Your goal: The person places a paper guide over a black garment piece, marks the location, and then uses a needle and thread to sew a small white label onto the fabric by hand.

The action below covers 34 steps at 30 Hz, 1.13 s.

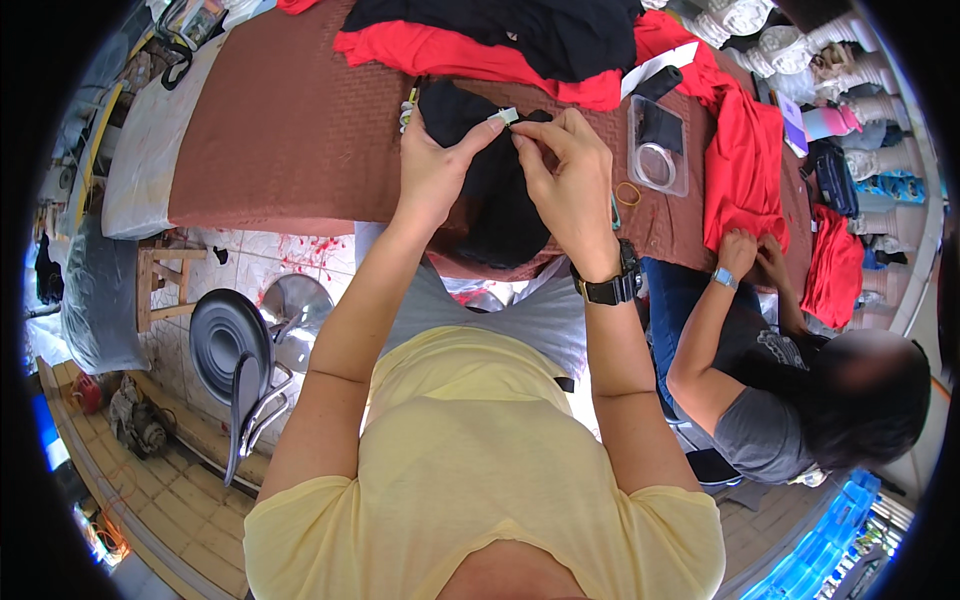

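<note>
A black garment (pixel 500 215) hangs over the near edge of the brown-covered table, between my hands. My left hand (pixel 432 165) grips its upper left part, with the thumb pressed along a small white label (pixel 505 116). On the other side, my right hand (pixel 570 165) is closed in a pinch at the cloth right beside that label. Whether a needle or thread is between those fingertips is too small to make out. Just past my hands lie black cloth (pixel 560 40) and red cloth (pixel 430 48) in a pile.
To the right are a clear plastic box (pixel 658 172) with a roll inside and a yellow rubber band (pixel 627 194). Beyond it, a co-worker (pixel 770 400) handles a red garment (pixel 745 170). A black round-seated chair (pixel 225 335) stands left of me.
</note>
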Tool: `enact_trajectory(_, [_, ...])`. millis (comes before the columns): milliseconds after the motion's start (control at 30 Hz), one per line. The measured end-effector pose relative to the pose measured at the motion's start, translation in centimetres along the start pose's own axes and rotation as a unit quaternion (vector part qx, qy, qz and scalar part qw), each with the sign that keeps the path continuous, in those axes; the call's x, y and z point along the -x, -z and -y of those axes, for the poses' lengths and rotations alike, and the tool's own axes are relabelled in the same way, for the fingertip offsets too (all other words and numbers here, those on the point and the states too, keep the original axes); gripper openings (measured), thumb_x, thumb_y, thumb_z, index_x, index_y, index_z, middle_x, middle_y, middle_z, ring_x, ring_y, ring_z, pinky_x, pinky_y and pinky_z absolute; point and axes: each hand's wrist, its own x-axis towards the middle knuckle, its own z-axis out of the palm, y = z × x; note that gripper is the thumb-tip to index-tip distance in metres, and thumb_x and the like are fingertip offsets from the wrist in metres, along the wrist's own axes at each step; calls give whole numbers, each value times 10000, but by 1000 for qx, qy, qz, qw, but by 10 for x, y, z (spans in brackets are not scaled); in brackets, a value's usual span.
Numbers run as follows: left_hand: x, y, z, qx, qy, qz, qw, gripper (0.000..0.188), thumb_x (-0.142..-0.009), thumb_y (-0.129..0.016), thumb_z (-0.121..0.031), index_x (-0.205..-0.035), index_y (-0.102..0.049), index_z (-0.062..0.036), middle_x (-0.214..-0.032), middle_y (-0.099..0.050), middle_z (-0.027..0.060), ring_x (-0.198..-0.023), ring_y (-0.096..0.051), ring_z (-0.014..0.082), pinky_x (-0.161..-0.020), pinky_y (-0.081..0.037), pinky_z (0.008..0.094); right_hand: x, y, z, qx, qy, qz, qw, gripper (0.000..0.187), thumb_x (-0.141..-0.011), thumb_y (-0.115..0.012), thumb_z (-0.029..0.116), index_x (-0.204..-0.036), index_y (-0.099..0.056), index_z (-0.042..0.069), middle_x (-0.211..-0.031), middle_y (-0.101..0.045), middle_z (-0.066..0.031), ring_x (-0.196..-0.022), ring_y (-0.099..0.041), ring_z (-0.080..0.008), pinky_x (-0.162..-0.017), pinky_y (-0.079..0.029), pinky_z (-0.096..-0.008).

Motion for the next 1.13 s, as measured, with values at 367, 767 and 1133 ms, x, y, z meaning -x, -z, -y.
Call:
enact_trajectory(367, [3, -7, -9, -57, -80, -20, 995, 377, -822, -817, -70, -1126, -610, 15, -998, -699, 78, -895, -661, 136, -807, -543, 286, -10, -2, 4, -33, -15, 12, 999, 280, -799, -699, -86, -1055, -605, -22, -798, -603, -163, -677, -627, -304, -600, -485, -419])
enact_trajectory(767, [-23, 19, -29, -151, -65, 158, 974, 350, -883, -755, -64, -1199, -623, 8, -1036, -711, 66, -965, -656, 118, -870, -526, 284, -55, 10, -29, -62, 56, 55, 995, 701, -782, -867, 384, -1326, -602, 29, -1253, -614, -177, -1129, -602, -352, -943, -511, -376])
enact_trajectory(1133, [-84, 41, -29, -356, -103, 107, 923, 299, -862, -804, -81, -1127, -670, -53, -970, -710, 41, -925, -654, 104, -852, -515, 255, -96, -8, -76, -301, -71, 158, 938, 203, -947, -767, 233, -1036, -764, 51, -922, -691, 82, -871, -589, -24, -796, -456, -194])
